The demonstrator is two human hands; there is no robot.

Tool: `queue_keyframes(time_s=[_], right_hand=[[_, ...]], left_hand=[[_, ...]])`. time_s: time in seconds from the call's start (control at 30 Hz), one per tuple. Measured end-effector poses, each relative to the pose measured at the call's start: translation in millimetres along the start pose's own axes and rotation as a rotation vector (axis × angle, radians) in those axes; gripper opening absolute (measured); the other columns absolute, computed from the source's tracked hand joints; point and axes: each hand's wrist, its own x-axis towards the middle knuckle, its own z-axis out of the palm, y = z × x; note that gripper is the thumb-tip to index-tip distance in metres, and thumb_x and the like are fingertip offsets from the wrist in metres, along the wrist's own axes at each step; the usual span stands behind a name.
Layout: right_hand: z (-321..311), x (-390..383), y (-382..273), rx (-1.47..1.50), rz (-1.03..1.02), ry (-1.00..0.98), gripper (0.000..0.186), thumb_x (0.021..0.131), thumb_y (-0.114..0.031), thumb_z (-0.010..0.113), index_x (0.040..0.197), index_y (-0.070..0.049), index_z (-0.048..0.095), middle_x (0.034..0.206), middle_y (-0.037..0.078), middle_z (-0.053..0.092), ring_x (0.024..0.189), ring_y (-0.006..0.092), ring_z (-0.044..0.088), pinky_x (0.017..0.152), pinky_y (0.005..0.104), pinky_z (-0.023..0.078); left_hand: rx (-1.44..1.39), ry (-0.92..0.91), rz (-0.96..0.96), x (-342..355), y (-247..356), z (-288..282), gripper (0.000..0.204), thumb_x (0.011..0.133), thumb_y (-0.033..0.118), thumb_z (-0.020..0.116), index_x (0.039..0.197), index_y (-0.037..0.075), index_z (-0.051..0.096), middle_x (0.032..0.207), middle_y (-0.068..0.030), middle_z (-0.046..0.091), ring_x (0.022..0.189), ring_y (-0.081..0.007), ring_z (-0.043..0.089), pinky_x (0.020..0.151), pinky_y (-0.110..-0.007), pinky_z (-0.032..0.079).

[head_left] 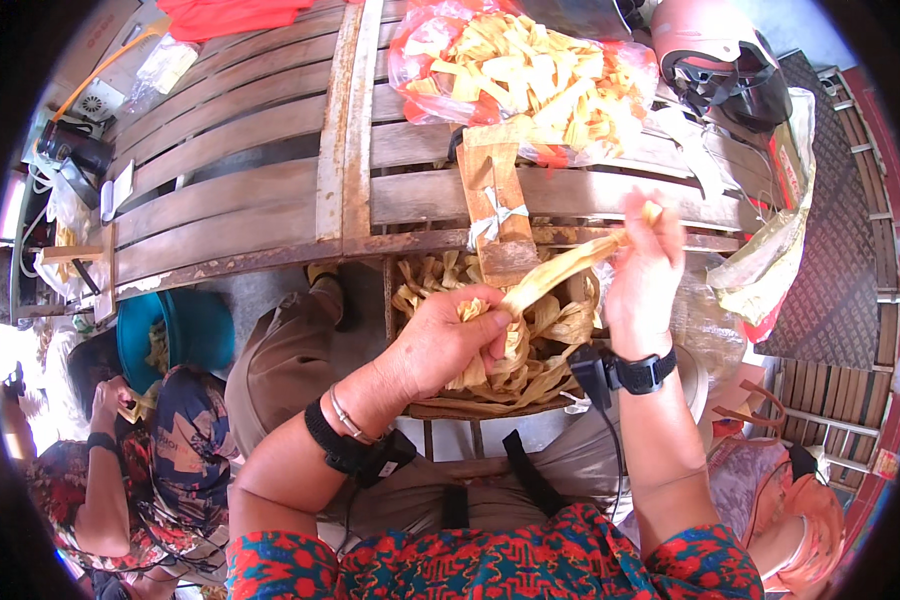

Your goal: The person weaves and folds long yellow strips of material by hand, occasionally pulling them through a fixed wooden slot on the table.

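Note:
A pale yellow strip of dried husk (567, 268) runs taut between my two hands. My left hand (435, 345) is closed round its lower end and a bunched husk braid. Raised to the right, my right hand (648, 262) pinches the strip's far end; its fingers are slightly blurred. Under both hands, a box (390, 300) holds a coiled heap of twisted husk braid (545, 385). A wooden board (482, 160) with a pale cloth tie (497, 217) juts from the table edge over the box. Behind it, loose husks (540, 75) fill a red-and-clear plastic bag (420, 80).
The slatted table (230, 190) has a rusty metal edge. A pink helmet (705, 45) sits at the back right, near a draped plastic sack (780, 250). On the left are a teal bucket (195, 330) and a co-worker's hand (110, 400); another person (770, 500) sits at right.

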Motion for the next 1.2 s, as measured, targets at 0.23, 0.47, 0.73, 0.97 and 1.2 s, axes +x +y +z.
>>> queue_keyframes(time_s=[0.23,0.47,0.73,0.97,1.2], right_hand=[[21.1,-46.2,-13.2,-0.519,-0.519,-0.934,0.018,0.081,-0.016,0.069,0.090,-0.001,0.062,0.078,0.011,0.062,0.074,0.0250,0.060,0.069,0.0323,0.047],[21.5,-48.5,-16.4,-0.183,-0.761,-0.899,0.019,0.074,-0.008,0.069,0.064,-0.005,0.053,0.052,0.004,0.046,0.042,0.0195,0.040,0.043,0.0315,0.030],[18.7,-58.7,-13.2,-0.328,0.043,-0.937,0.027,0.092,-0.022,0.056,0.075,-0.001,0.058,0.061,0.004,0.054,0.051,0.0148,0.052,0.049,0.0266,0.042],[12.3,-63.6,4.3,0.475,1.299,-1.011,0.008,0.089,-0.006,0.053,0.088,-0.004,0.061,0.069,-0.002,0.053,0.049,0.0044,0.041,0.040,0.0169,0.029],[17.3,-72.8,-3.2,-0.208,0.226,-0.751,0.024,0.093,-0.023,0.057,0.088,0.000,0.061,0.071,0.003,0.061,0.056,0.0071,0.056,0.049,0.0205,0.044]], left_hand=[[0.212,0.270,0.412,-10.6,8.7,0.5,0.025,0.092,0.024,0.060,0.083,0.001,0.065,0.067,-0.0016,0.058,0.061,-0.0080,0.051,0.057,-0.022,0.042],[0.227,-0.277,-0.123,-23.2,19.4,11.8,0.024,0.087,0.026,0.060,0.078,0.006,0.067,0.063,-0.0019,0.061,0.049,-0.0073,0.052,0.045,-0.023,0.042],[0.618,0.008,0.892,-26.7,29.7,-5.6,0.027,0.080,0.018,0.070,0.105,0.008,0.066,0.085,-0.0101,0.066,0.074,-0.0237,0.063,0.061,-0.030,0.050],[1.214,0.227,1.184,-6.5,18.9,-26.1,0.034,0.064,0.019,0.075,0.096,0.009,0.069,0.080,-0.0041,0.060,0.073,-0.0239,0.061,0.065,-0.034,0.050],[0.999,0.512,0.889,-5.5,10.5,-16.3,0.024,0.071,0.012,0.073,0.091,0.002,0.067,0.110,-0.0149,0.063,0.098,-0.0325,0.062,0.082,-0.037,0.050]])
